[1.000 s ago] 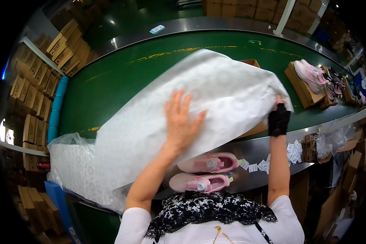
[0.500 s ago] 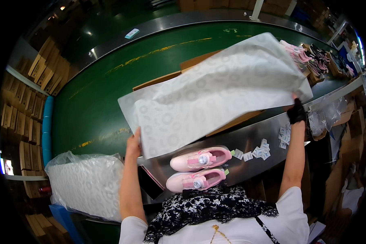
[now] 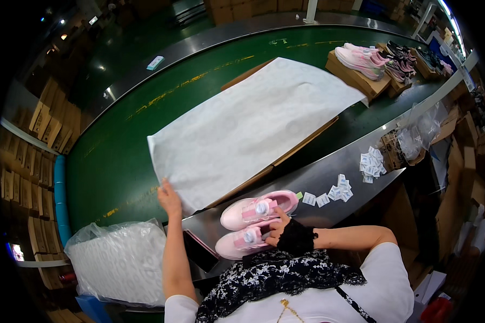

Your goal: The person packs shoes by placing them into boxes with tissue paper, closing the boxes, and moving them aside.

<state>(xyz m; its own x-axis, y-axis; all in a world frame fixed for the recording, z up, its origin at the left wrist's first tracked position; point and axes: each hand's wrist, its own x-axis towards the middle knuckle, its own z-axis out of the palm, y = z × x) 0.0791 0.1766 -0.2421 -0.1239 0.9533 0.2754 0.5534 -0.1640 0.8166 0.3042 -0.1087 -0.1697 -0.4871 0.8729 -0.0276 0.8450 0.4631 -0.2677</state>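
Note:
A large white sheet of wrapping paper [image 3: 253, 124] with a faint pattern lies over an open cardboard box [image 3: 307, 141], hiding most of it. At the sheet's near left corner, my left hand [image 3: 170, 199] pinches the edge between closed fingers. A pair of pink sneakers [image 3: 236, 214] with round dials sits side by side on the metal ledge in front of me. My right hand [image 3: 279, 229], in a black fingerless lace glove, has its fingers hooked at the shoe openings and closes on the pair; the fingertips are partly hidden.
Small white printed packets [image 3: 339, 189] lie on the metal ledge [image 3: 307, 215]. A dark phone [image 3: 199, 250] and a plastic-wrapped paper stack [image 3: 118, 261] are at near left. Boxes topped with sneakers [image 3: 361, 62] stand on the green belt [image 3: 108, 161] at far right.
The sheet has come down onto the box. My right hand has let go of its right end and moved left and nearer, to the sneakers. The left hand stays on its corner.

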